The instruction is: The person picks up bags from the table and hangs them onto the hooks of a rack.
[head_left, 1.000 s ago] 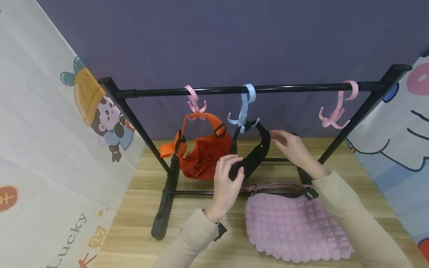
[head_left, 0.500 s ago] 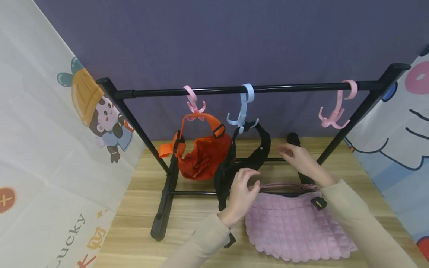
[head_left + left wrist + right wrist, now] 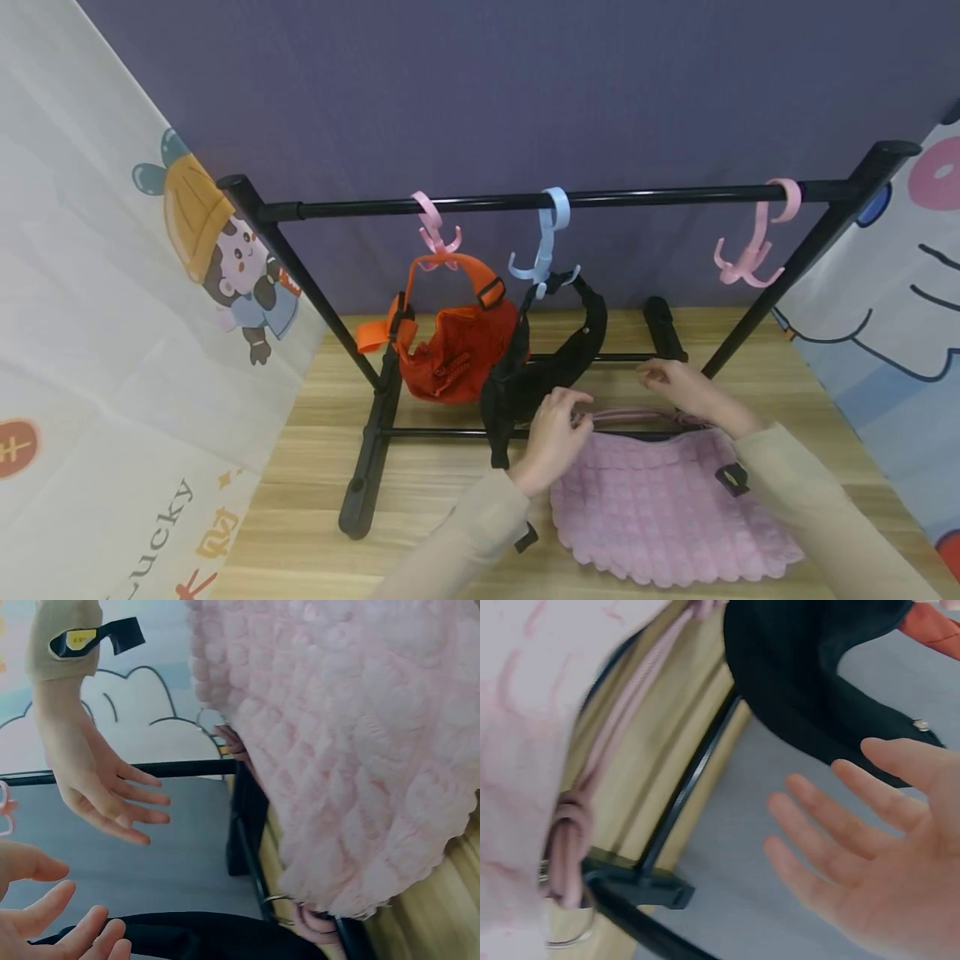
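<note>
A black shoulder bag (image 3: 528,387) hangs by its strap from the blue hook (image 3: 543,250) on the rack. My left hand (image 3: 557,437) is empty, its fingers loosely bent, just above the top left corner of a pink quilted handbag (image 3: 660,508). That handbag lies on the wooden surface, its thin twisted pink handle (image 3: 630,412) along the upper edge. Over the handle's right end hovers my right hand (image 3: 690,392), also empty; the right wrist view shows its fingers (image 3: 832,825) spread and relaxed. A red-orange bag (image 3: 457,358) hangs from the left pink hook (image 3: 435,233).
A black rack's top rail (image 3: 660,197) spans the scene, its lower bar (image 3: 435,432) running behind the pink handbag. The right pink hook (image 3: 750,246) carries nothing. Printed sheets stand at both sides, and a grey-blue backdrop (image 3: 525,92) is behind.
Both hands have come away from the black bag, which now hangs freely. The left hand moved right and down, the right hand down and slightly right, both nearing the pink handbag's handle.
</note>
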`<state>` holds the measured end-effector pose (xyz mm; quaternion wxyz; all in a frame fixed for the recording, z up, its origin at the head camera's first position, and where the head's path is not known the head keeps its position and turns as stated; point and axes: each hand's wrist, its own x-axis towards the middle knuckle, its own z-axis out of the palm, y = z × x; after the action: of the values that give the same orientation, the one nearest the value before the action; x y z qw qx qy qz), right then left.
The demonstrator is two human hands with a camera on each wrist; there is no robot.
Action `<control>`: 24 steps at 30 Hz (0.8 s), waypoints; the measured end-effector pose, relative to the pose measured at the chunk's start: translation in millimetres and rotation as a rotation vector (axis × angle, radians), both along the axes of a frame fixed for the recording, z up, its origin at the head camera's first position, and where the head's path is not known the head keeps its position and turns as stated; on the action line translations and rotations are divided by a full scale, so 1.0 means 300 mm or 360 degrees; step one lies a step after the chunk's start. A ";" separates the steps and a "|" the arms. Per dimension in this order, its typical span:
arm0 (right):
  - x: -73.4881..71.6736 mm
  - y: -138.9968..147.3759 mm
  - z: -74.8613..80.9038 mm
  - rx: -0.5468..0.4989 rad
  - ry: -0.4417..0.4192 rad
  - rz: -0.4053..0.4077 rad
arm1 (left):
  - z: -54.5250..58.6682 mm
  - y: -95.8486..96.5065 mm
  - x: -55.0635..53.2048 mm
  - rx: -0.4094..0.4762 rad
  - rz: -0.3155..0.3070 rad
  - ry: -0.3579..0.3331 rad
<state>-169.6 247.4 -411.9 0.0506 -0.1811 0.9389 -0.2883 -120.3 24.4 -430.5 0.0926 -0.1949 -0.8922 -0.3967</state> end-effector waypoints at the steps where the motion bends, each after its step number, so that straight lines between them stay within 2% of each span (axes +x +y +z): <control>1: 0.002 0.004 -0.005 -0.0001 -0.0009 0.0007 | -0.006 0.003 -0.003 -0.0002 0.0001 -0.0006; 7: 0.011 0.039 -0.040 0.0021 -0.0109 0.0021 | -0.040 0.019 -0.022 -0.0053 0.0018 -0.0037; 15: 0.023 0.084 -0.075 0.0041 -0.0362 0.0031 | -0.078 0.032 -0.038 -0.0194 0.0016 -0.0123; 24: 0.018 0.109 -0.118 0.0093 -0.0394 0.0078 | -0.118 0.043 -0.059 -0.0336 0.0002 -0.0143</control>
<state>-164.2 280.0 -447.3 0.1782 -0.1655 0.9288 -0.2798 -138.0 37.1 -465.8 0.0317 -0.1850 -0.9324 -0.3089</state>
